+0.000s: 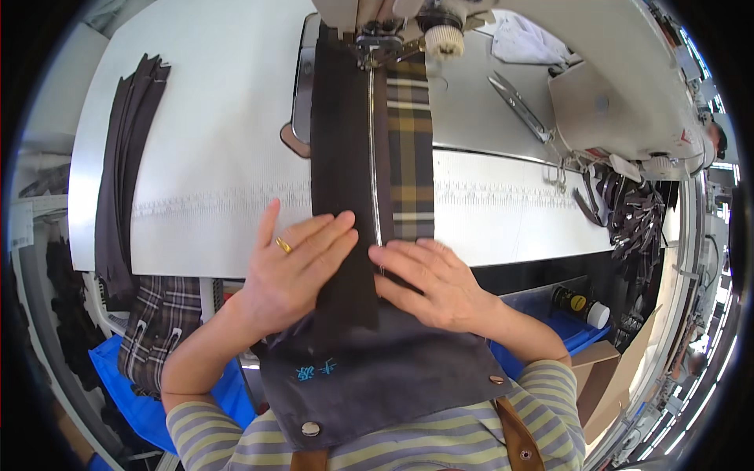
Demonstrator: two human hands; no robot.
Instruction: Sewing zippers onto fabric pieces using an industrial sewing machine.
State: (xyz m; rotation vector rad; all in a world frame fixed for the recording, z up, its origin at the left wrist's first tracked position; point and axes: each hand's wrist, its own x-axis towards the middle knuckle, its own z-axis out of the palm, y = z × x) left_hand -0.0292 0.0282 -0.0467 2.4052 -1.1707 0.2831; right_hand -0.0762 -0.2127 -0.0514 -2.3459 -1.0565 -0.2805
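Note:
A long black fabric strip point(338, 149) runs from the sewing machine's presser foot point(371, 56) toward me. Along its right edge lies a shiny, metallic line point(373, 157) that looks like zipper teeth. Brown, black and white plaid cloth point(411, 149) shows on the right, under a narrow dark band. My left hand point(302, 255) rests on the black strip's left part, fingers stretched out and thumb spread. My right hand point(432, 281) lies over the plaid cloth, its fingertips at the shiny line and its fingers extended. The lower end of the plaid is hidden by that hand.
Folded dark strips point(129, 165) hang over the table's left edge. Scissors point(518, 106) and a white cloth point(530, 39) lie right of the needle. Dark strips point(632, 208) are bunched at the far right. A blue bin point(534, 310) holds a black bottle point(577, 306).

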